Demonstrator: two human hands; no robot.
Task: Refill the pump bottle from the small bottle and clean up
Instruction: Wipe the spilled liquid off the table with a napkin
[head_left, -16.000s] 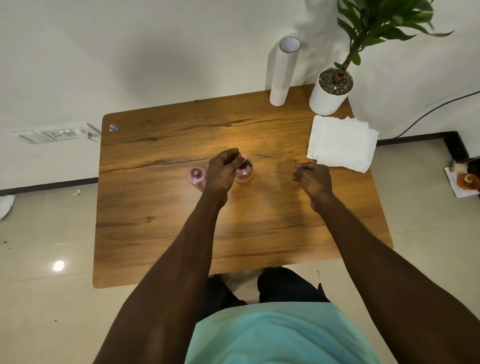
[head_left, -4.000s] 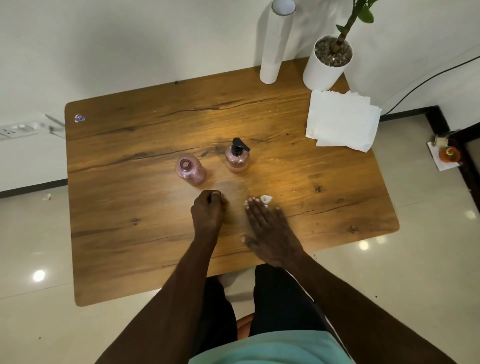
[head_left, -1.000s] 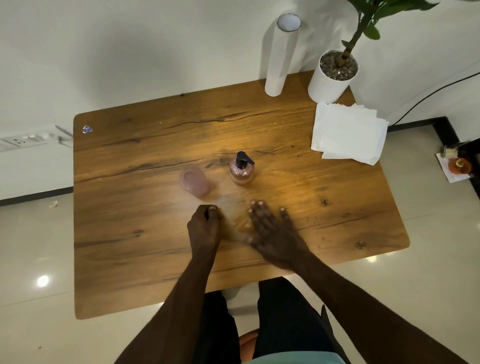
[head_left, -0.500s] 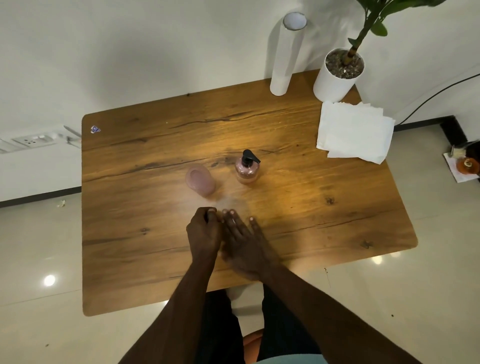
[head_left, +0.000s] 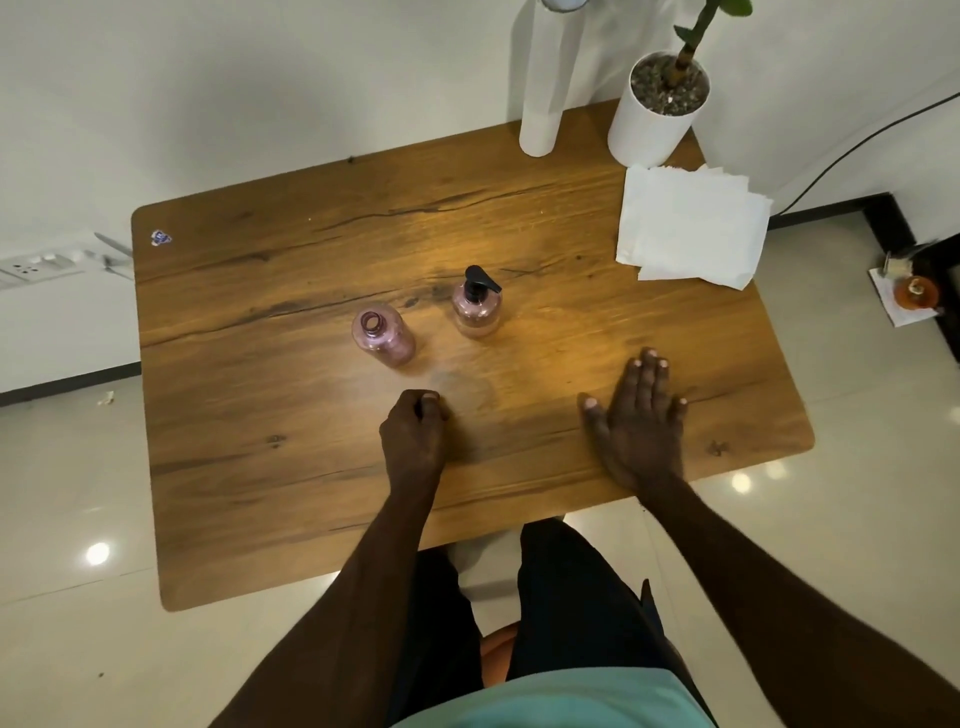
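Two pink bottles stand upright near the middle of the surface (head_left: 311, 493): the small bottle (head_left: 383, 335), uncapped with its mouth open, and just to its 3 o'clock, apart from it, the pump bottle (head_left: 476, 307) with its black pump head fitted. Both look like thin clear plastic, so I judge them light and slightly squeezable, with smooth walls that may be slippery if any liquid has run down them. The small bottle is best taken around its body below the shoulder and kept upright, since nothing closes its mouth. The pump bottle is better held around the body than by the pump head, which could press down and dispense.

At 6 o'clock from the bottles, the left hand (head_left: 413, 434) rests on the surface with its fingers curled tight; whether that grip holds something small, such as a cap, cannot be told. A faint dull smear lies on the wood just beyond its knuckles. The right hand (head_left: 641, 415) lies flat at 4 o'clock from the pump bottle, fingers straight and spread, holding nothing that shows.

Farther out, a stack of white paper napkins (head_left: 691, 231) sits at 2 o'clock, with a white plant pot (head_left: 649, 124) and an upright white roll (head_left: 543, 88) at 1 o'clock by the wall. Nothing stands between the hands and the bottles, though a careless reach from the left hand could tip the open small bottle.
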